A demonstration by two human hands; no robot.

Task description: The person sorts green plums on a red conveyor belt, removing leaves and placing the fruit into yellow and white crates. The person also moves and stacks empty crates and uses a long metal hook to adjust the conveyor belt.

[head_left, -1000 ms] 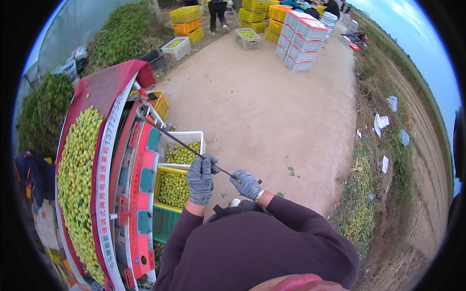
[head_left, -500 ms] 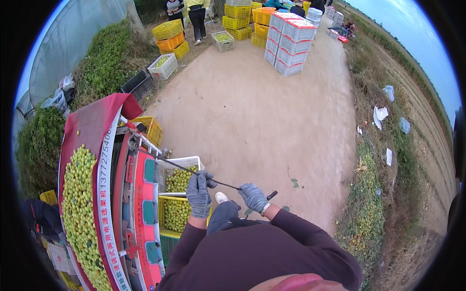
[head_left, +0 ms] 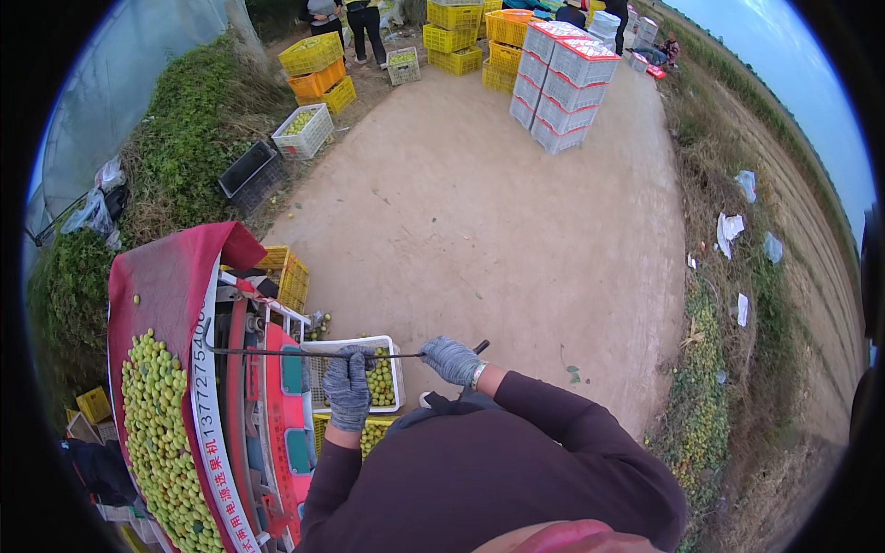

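Both my hands, in grey knitted gloves, grip a long thin dark hooked rod (head_left: 277, 352). My left hand (head_left: 348, 394) is closed round its middle, above a white crate (head_left: 400, 385) of small green fruit. Farther right, my right hand (head_left: 450, 360) is closed near the end with the short crosspiece. The rod lies almost level across my front; its bent tip is over the white edge of the sorting machine (head_left: 273, 415). Yellow-green fruit (head_left: 157, 415) is heaped on the machine's red cloth (head_left: 161, 276). Below the white crate, a yellow crate (head_left: 320, 429) also holds fruit.
Grey crates (head_left: 564, 97) with red rims stand stacked on the dirt road (head_left: 479, 221). Yellow and orange crates (head_left: 315, 72) and a black crate (head_left: 252, 175) line the left side. People stand at the back. Litter (head_left: 728, 232) lies on the right verge.
The rod has swung nearly level, its hooked tip now across the machine's white edge. Both hands have shifted left in view, still gripping it. The view has turned slightly.
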